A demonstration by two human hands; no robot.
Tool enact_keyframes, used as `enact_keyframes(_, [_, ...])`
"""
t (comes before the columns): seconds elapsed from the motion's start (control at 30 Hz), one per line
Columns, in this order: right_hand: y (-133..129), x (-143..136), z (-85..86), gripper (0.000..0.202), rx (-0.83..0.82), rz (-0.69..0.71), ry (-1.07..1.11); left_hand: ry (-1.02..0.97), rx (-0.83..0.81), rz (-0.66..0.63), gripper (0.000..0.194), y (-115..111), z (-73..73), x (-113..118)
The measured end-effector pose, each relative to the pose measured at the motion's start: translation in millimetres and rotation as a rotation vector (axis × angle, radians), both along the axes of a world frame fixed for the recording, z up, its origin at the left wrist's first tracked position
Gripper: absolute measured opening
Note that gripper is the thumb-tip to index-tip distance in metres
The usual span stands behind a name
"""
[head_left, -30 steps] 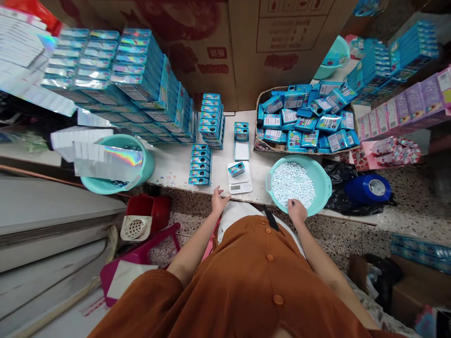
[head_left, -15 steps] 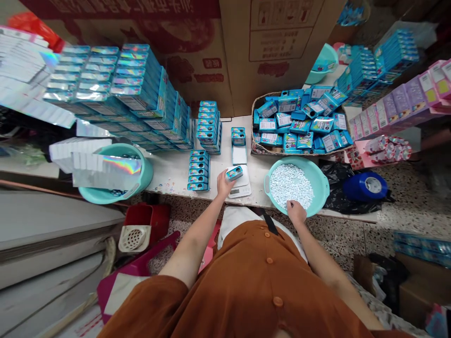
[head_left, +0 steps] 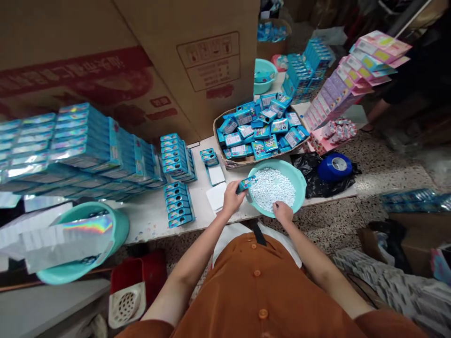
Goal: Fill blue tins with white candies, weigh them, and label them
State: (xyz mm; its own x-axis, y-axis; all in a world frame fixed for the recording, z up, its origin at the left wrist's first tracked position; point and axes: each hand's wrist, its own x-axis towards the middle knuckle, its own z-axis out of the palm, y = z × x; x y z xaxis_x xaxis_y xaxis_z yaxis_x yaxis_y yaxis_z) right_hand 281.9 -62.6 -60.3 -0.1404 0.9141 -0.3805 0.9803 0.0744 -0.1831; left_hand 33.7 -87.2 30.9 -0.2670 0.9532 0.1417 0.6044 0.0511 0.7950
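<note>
Gripped in my left hand [head_left: 232,199] is a small blue box [head_left: 246,184], tilted over the left rim of a turquoise basin [head_left: 300,184]. White pellets [head_left: 270,188] fill much of that basin. My right hand [head_left: 283,212] is closed at the basin's near edge, beside the pellets; a small dark thing shows at its fingertips, too small to name. A white scale [head_left: 216,196] lies left of my left hand, partly hidden by it. Behind the scale stands a small tray [head_left: 215,175] with blue boxes at its far end.
A carton [head_left: 243,162] heaped with blue packs stands behind the basin. Stacked blue boxes [head_left: 178,205] are at left, with a turquoise bucket [head_left: 121,225] farther left. A blue tape roll [head_left: 333,167] lies right on black plastic. A person's arm [head_left: 375,112] shows at upper right.
My left hand has carried the small blue box from above the scale rightward to the basin's rim. My right hand remains at the basin. The camera view has turned to the right.
</note>
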Motion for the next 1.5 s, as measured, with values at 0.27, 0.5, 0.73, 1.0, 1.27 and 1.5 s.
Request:
enact_keyframes(0.27, [1, -3, 4.3, 0.033, -0.012, -0.048, -0.014, 0.112, -0.059, -0.121, 0.030, 4, -13.2, 12])
enact_keyframes(0.5, [1, -2, 1.8, 0.034, 0.008, -0.053, -0.005, 0.202, -0.088, -0.091, 0.031, 6, -19.1, 10])
enact_keyframes(0.73, [1, -1, 0.5, 0.034, 0.007, -0.045, 0.006, 0.188, -0.053, -0.057, 0.033, 0, -2.5, 10])
enact_keyframes(1.0, [0, 1, -2.2, 0.034, 0.034, -0.019, 0.010, 0.191, -0.113, -0.057, 0.029, -6, -9.1, 12])
enact_keyframes(1.27, [0, 2, -4.4, 0.033, 0.040, -0.021, -0.009, 0.203, -0.092, -0.063, 0.033, -14, -2.1, 20])
enact_keyframes(1.5, [1, 1, -6.4, 0.033, 0.051, -0.021, -0.014, 0.223, -0.119, -0.059, 0.035, -11, -20.4, 25])
